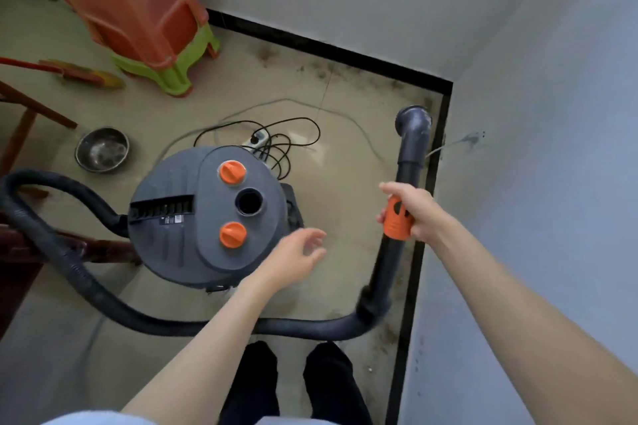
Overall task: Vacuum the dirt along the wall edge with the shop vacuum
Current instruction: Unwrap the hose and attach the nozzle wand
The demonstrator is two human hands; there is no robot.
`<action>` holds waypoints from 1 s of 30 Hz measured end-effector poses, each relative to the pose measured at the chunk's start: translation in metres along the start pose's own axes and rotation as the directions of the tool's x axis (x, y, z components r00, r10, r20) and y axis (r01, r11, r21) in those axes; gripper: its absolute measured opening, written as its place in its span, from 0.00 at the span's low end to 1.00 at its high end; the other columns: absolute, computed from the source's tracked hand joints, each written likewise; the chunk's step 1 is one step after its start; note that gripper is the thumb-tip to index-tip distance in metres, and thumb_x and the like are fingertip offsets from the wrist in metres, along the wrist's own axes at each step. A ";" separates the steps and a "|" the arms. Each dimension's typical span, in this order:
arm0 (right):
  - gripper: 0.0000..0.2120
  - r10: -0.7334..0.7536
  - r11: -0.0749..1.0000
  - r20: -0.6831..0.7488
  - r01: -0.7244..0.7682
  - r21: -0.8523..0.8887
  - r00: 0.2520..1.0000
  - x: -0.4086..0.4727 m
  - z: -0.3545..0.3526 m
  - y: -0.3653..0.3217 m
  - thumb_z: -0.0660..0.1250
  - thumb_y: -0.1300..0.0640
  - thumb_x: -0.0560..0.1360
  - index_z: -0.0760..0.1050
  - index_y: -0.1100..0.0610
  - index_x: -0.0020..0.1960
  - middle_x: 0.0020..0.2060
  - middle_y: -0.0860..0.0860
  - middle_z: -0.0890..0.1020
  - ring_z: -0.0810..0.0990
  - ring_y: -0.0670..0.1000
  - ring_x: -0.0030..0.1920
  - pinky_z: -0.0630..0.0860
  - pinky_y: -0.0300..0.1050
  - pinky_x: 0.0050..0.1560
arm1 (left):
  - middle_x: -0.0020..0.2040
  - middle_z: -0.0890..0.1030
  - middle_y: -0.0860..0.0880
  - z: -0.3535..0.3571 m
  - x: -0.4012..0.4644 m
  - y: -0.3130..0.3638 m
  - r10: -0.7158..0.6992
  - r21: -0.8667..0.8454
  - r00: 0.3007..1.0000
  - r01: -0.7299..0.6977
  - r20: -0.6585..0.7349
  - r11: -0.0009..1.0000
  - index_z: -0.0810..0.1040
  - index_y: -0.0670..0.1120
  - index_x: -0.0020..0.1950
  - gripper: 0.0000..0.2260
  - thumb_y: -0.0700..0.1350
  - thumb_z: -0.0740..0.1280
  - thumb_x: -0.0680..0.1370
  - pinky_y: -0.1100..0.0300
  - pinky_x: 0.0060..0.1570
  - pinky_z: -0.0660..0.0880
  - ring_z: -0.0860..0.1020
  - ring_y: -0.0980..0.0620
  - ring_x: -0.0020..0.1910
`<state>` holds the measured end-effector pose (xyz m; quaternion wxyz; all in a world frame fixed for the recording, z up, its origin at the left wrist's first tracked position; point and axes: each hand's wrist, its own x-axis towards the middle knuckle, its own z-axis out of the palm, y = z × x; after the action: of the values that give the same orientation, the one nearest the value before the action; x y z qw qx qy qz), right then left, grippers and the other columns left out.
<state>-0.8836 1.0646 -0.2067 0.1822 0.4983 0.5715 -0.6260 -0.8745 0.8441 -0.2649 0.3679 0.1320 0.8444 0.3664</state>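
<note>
Shop vacuum (207,217) sits mid-floor, grey drum with orange knobs, its hose (103,290) looping round to the wand (409,162). Right hand (411,210) grips the wand's orange collar (397,219), nozzle (412,121) down in the corner by the black baseboard (431,169). Left hand (297,259) hovers empty, fingers loosely spread, beside the drum. Dirt (331,71) lines the wall edge.

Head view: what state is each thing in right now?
Right hand: gripping the black wand's orange collar.
Left hand: open, empty.
Grey nozzle: at the corner.
Grey shop vacuum: upright, top port uncovered.
Steel bowl: upright.
Dirt: along the baseboard.
</note>
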 end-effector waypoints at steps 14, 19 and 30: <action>0.21 -0.106 0.916 0.094 0.060 0.397 0.990 -0.074 -0.077 -0.110 0.72 0.45 0.72 0.68 0.60 0.46 0.39 0.57 0.76 0.79 0.52 0.34 0.79 0.47 0.36 | 0.61 0.76 0.55 0.057 -0.035 0.098 0.084 -0.270 0.976 -0.026 0.203 0.963 0.64 0.54 0.68 0.28 0.50 0.72 0.72 0.52 0.62 0.73 0.74 0.55 0.61; 0.09 -0.393 0.891 0.232 0.307 0.333 0.890 -0.098 -0.042 -0.073 0.67 0.56 0.77 0.72 0.61 0.50 0.38 0.56 0.77 0.80 0.53 0.36 0.78 0.44 0.39 | 0.56 0.79 0.57 0.047 -0.047 0.111 0.110 -0.368 0.994 -0.106 -0.011 0.924 0.67 0.56 0.64 0.25 0.51 0.72 0.71 0.54 0.58 0.76 0.77 0.58 0.57; 0.04 -0.538 0.835 0.297 0.451 0.315 0.789 -0.155 0.017 -0.098 0.66 0.64 0.77 0.71 0.62 0.47 0.36 0.55 0.76 0.77 0.52 0.36 0.77 0.45 0.42 | 0.51 0.77 0.51 -0.015 -0.094 0.111 0.080 -0.295 0.980 -0.133 -0.182 0.946 0.67 0.51 0.62 0.24 0.46 0.74 0.70 0.53 0.54 0.77 0.77 0.52 0.52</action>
<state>-0.9010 1.0241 -0.0284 0.0580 0.2191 0.5616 -0.7958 -0.8253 0.8669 -0.1296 0.2911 0.0876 0.7969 0.5220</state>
